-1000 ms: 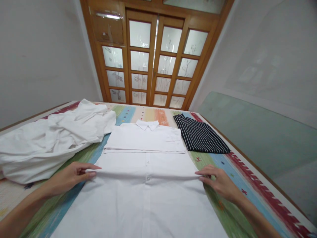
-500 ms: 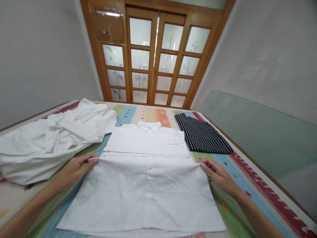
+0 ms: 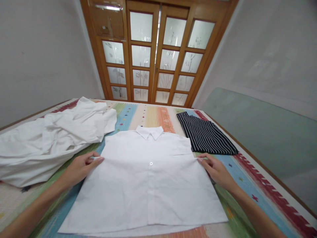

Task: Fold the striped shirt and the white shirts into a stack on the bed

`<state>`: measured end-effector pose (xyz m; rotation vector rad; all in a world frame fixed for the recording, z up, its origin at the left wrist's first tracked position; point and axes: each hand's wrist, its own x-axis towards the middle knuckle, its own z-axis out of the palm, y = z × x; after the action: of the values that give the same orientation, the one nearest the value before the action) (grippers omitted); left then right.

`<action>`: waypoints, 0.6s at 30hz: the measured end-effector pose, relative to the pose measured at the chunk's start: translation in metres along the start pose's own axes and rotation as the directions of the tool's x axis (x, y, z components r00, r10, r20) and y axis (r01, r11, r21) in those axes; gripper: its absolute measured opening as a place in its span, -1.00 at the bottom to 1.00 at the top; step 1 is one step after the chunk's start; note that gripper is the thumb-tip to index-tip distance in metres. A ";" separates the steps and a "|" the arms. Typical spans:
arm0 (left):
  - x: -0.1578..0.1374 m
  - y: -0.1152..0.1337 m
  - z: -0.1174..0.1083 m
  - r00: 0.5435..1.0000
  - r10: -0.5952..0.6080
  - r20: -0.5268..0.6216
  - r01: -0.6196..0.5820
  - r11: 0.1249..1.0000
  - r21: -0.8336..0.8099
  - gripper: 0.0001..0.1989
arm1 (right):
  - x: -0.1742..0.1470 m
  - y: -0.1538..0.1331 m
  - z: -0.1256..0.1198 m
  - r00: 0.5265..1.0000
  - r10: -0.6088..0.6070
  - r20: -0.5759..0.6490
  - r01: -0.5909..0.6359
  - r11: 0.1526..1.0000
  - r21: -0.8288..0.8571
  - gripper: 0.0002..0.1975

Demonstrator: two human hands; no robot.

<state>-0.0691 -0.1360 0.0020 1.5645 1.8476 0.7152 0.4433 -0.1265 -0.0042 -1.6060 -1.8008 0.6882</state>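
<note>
A white collared shirt [image 3: 148,191] lies in front of me, its collar pointing away and its wide hem toward me. My left hand [image 3: 85,167] pinches the shirt's left edge between thumb and fingers. On the opposite edge, at about the same height, my right hand [image 3: 214,168] pinches the cloth too. A taut ridge runs across the shirt between both hands, just above a small button. What lies beneath that ridge is hidden.
Crumpled white clothing [image 3: 56,135] is heaped at the left. Folded black-and-white striped clothing [image 3: 206,134] lies at the right. Both rest on a colourful patterned cover [image 3: 128,115]. Beyond are wooden glass-paned doors [image 3: 153,71]; a pale green panel [image 3: 260,132] borders the right.
Both hands still hold the shirt's edges, now slightly closer together. The folded layers and gap seen below the collar are now covered by the drawn-up cloth, and the collar sits slightly lower in view.
</note>
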 end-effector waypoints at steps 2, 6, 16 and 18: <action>0.001 0.000 0.002 1.000 0.005 -0.002 -0.005 1.000 0.030 -0.36 | 0.005 -0.002 0.002 0.998 -0.053 -0.034 0.050 0.995 -0.087 -0.59; 0.004 0.004 0.005 0.997 0.049 -0.065 -0.039 0.989 0.141 -0.44 | 0.016 -0.003 0.009 0.992 -0.104 -0.069 0.085 0.969 -0.232 -0.62; -0.007 -0.012 0.001 0.977 0.008 -0.212 0.034 0.980 0.196 -0.47 | 0.006 0.009 0.009 0.993 -0.087 -0.077 0.062 0.957 -0.284 -0.61; -0.016 -0.018 -0.004 0.995 -0.024 -0.100 0.039 0.989 0.142 -0.45 | -0.002 0.006 0.002 0.998 -0.049 0.041 0.057 0.974 -0.221 -0.55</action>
<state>-0.0815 -0.1550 -0.0068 1.6117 2.0314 0.6684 0.4465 -0.1281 -0.0104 -1.6906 -1.9974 0.5075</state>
